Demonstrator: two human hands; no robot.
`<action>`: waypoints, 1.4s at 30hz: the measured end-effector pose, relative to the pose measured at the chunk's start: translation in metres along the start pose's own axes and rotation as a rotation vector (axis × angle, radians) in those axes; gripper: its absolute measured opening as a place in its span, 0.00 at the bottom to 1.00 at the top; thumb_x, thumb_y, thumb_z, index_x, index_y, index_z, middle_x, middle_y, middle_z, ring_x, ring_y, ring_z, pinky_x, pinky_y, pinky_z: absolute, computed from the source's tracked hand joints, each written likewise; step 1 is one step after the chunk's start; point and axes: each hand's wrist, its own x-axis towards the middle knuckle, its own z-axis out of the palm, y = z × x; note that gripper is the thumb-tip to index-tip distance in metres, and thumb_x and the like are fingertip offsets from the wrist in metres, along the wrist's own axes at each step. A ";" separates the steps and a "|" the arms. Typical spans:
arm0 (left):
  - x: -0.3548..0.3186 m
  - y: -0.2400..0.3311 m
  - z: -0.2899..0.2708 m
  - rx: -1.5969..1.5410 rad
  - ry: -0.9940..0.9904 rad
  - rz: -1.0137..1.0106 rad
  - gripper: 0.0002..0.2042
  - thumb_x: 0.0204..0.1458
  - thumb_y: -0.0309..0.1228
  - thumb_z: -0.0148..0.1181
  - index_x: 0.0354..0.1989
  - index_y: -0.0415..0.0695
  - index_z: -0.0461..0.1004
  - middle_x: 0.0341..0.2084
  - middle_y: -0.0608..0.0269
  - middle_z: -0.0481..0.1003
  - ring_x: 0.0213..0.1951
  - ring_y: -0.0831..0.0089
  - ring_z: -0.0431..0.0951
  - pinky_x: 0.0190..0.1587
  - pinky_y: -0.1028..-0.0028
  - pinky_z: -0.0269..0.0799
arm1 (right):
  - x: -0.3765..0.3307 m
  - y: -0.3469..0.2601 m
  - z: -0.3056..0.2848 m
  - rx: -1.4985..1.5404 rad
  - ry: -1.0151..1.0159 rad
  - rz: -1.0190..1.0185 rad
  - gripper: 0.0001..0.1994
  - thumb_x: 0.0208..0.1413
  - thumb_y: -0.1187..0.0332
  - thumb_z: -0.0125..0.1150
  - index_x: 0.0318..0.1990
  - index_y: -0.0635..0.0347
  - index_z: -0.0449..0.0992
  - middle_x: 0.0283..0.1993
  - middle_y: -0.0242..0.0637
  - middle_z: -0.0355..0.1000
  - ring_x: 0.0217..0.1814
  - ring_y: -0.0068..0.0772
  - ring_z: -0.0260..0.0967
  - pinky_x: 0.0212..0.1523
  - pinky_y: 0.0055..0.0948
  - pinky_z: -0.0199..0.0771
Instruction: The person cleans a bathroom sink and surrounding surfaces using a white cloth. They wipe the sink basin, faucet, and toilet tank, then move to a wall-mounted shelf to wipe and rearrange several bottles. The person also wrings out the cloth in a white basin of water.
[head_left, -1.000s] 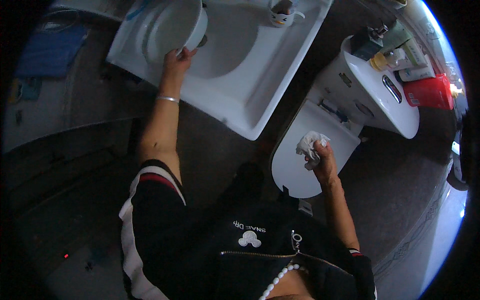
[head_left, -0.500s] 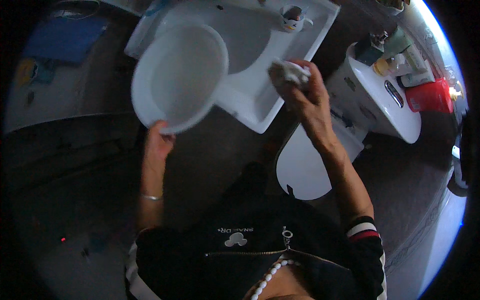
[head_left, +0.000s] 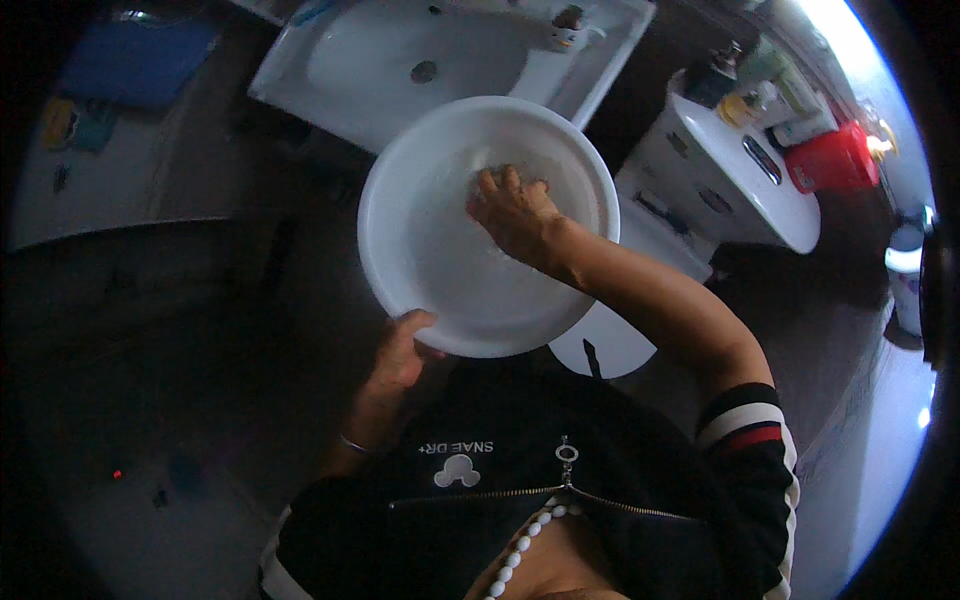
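Note:
A round white basin point(head_left: 430, 260) is tilted in front of me, between my body and the white sink point(head_left: 330, 110). My left hand point(head_left: 402, 350) grips its lower left rim, the thumb over the edge and the other fingers mostly hidden beneath. Inside the basin, my right hand point(head_left: 520, 218) bends its fingers down against the inner surface, right of the middle. Under these fingers a crumpled white cloth point(head_left: 490, 162) barely shows; its pale colour blends with the basin, and most of it is hidden.
A cup point(head_left: 568, 38) stands on the sink's far right corner. To the right, a toilet tank point(head_left: 760, 190) carries several bottles, among them a red pump bottle point(head_left: 832, 160). The toilet lid point(head_left: 605, 345) shows beyond the basin's lower right edge. Blue fabric point(head_left: 135, 62) lies far left.
The basin has come right and nearer to me, off the sink, with my left hand still on its rim. My right hand has moved left and down into the basin with the cloth.

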 end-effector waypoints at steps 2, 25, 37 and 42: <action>0.012 -0.008 0.009 0.029 -0.054 0.014 0.19 0.39 0.33 0.56 0.42 0.40 0.66 0.32 0.59 0.71 0.29 0.67 0.72 0.21 0.74 0.68 | 0.005 0.016 0.017 0.065 -0.097 0.048 0.18 0.50 0.66 0.54 0.51 0.55 0.67 0.56 0.48 0.58 0.50 0.51 0.64 0.40 0.38 0.74; 0.028 0.014 0.097 0.226 -0.258 0.018 0.22 0.39 0.28 0.55 0.46 0.36 0.62 0.33 0.55 0.69 0.30 0.66 0.72 0.19 0.74 0.68 | -0.109 0.086 0.006 1.048 0.061 0.763 0.15 0.49 0.66 0.58 0.46 0.54 0.71 0.47 0.47 0.68 0.48 0.39 0.68 0.44 0.35 0.72; 0.028 0.011 0.123 0.375 -0.385 0.000 0.22 0.39 0.27 0.53 0.46 0.32 0.61 0.34 0.54 0.69 0.31 0.67 0.73 0.20 0.76 0.71 | -0.153 0.074 0.039 0.758 0.062 0.830 0.11 0.51 0.71 0.52 0.43 0.59 0.71 0.45 0.47 0.68 0.42 0.46 0.70 0.42 0.37 0.73; 0.035 -0.006 0.130 0.469 -0.497 -0.043 0.23 0.41 0.29 0.52 0.47 0.32 0.60 0.35 0.53 0.69 0.32 0.67 0.72 0.21 0.76 0.70 | -0.176 0.064 0.045 0.594 0.022 0.885 0.18 0.48 0.67 0.59 0.48 0.57 0.70 0.54 0.43 0.63 0.50 0.45 0.65 0.47 0.39 0.70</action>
